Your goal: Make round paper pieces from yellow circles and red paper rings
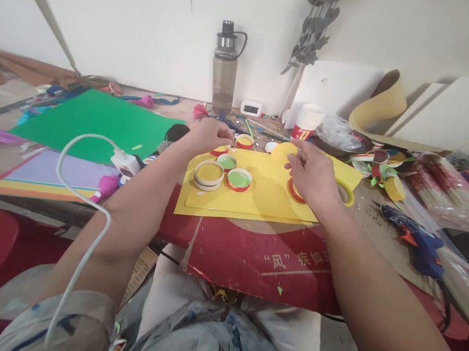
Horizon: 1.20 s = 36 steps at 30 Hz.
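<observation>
My right hand (312, 171) pinches a round yellow paper disc (282, 154) above the yellow paper sheets (257, 201). Curled with its fingers together, my left hand (211, 137) hovers over the back left of the sheets; whatever is between its fingertips is too small to make out. Below it lies a red-sided ring (220, 150), partly covered. Nearby are a red-sided round piece with a yellow face (245, 141), two with green faces (239, 179), and a white-rimmed yellow round piece (209, 173). Another red ring (295, 192) is partly hidden under my right hand.
A yellow tape roll (348, 194) lies right of my right hand. Farther right is a blue glue gun (421, 241). A bottle (224, 74) and paper cups (308, 122) stand behind. Green paper (95, 124) lies left, and a white cable (88, 254) crosses my left arm.
</observation>
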### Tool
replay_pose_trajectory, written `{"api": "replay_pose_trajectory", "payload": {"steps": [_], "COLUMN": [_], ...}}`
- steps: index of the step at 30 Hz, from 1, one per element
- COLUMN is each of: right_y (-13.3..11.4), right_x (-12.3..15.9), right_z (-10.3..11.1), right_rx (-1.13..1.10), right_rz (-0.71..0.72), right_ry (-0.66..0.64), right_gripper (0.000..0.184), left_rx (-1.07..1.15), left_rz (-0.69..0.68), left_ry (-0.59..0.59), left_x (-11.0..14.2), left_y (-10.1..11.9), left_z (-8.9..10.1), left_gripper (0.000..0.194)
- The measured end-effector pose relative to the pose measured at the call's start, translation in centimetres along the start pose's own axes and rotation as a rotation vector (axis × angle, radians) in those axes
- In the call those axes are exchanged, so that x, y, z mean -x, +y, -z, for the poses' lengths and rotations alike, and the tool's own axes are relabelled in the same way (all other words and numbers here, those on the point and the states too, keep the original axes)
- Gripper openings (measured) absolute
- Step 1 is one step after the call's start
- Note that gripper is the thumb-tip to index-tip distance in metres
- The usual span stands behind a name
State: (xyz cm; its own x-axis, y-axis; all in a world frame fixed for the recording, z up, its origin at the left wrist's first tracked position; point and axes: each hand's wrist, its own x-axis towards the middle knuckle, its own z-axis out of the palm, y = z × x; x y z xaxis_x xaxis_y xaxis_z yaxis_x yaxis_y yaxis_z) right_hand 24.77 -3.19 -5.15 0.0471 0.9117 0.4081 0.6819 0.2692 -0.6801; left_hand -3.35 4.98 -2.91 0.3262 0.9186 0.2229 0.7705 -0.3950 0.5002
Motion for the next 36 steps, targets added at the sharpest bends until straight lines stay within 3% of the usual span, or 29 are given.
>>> {"api": "replay_pose_trajectory", "payload": {"steps": [6, 17, 29, 36], "right_y": [0.1, -0.6, -1.8, -1.6], "right_x": [-0.2, 0.1, 0.5, 0.4], "right_z": [1.0, 0.8, -0.1, -0.2], "right_rx": [0.021, 0.028, 0.187, 0.287], "right_rz": [-0.014, -0.024, -0.083, -0.073], "right_ry": [0.066, 0.043, -0.125, -0.211], "right_gripper": [0.040, 0.039, 0.041, 0.042], "left_rx": [-0.332, -0.367, -0.091, 0.055], "left_rz": [-0.075, -0.163, 0.121, 0.177], "left_ry": [-0.120, -0.191, 0.046, 0.103], "left_x": [-0.6, -0.9, -0.3, -0.4], "left_y": [-0.7, -0.9, -0.2, 0.1], "left_z": [-0.5, -1.5, 0.3, 0.2], "left_gripper": [0.025, 0.016, 0.013, 0.006]}}
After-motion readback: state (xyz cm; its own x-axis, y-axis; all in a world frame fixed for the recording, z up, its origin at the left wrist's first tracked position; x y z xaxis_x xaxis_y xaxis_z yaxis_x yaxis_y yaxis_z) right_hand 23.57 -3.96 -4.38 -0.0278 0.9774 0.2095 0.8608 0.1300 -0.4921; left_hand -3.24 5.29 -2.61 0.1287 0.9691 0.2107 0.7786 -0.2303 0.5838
